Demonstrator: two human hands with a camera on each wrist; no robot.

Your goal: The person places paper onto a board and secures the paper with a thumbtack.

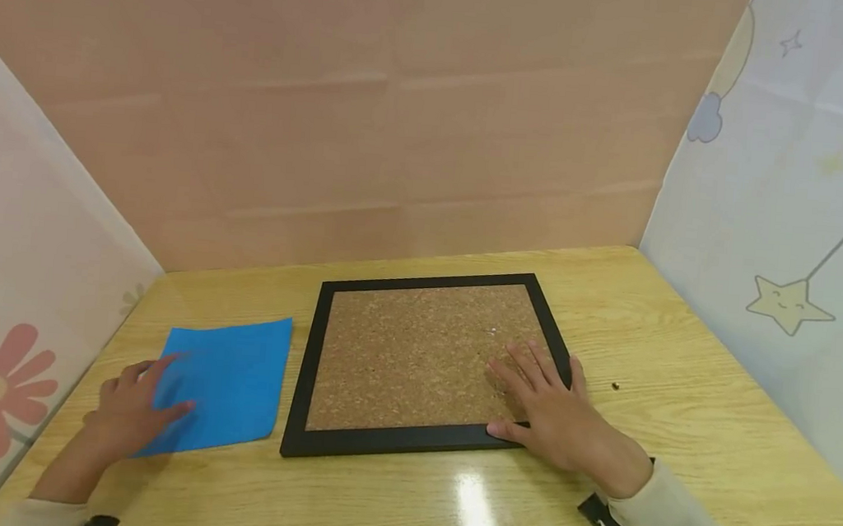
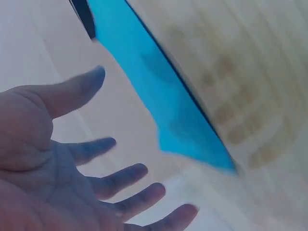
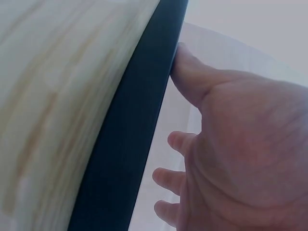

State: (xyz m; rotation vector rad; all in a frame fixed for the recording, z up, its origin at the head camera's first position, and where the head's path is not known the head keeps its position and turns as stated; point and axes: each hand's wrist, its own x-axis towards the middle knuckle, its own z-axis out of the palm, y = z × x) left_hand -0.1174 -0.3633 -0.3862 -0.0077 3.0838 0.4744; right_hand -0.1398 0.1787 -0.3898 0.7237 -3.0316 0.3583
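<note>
A cork board (image 1: 414,361) in a black frame lies flat on the table. My right hand (image 1: 551,413) rests over its near right corner, fingers spread on the cork and thumb on the frame's near edge. In the right wrist view, the thumb of that hand touches the side of the black frame (image 3: 130,115). Left of the board lies a square blue sheet (image 1: 233,384). Above its left edge is my left hand (image 1: 131,405), fingers apart. The left wrist view shows a gap between the left hand (image 2: 72,159) and the blue sheet (image 2: 159,91).
A tiny dark, brassy object (image 1: 615,386) lies on the wooden table (image 1: 683,432) to the right of the board. A small pale spot (image 1: 493,330) shows on the cork. An orange-brown cloth wall (image 1: 403,113) stands behind, with patterned cloths at both sides.
</note>
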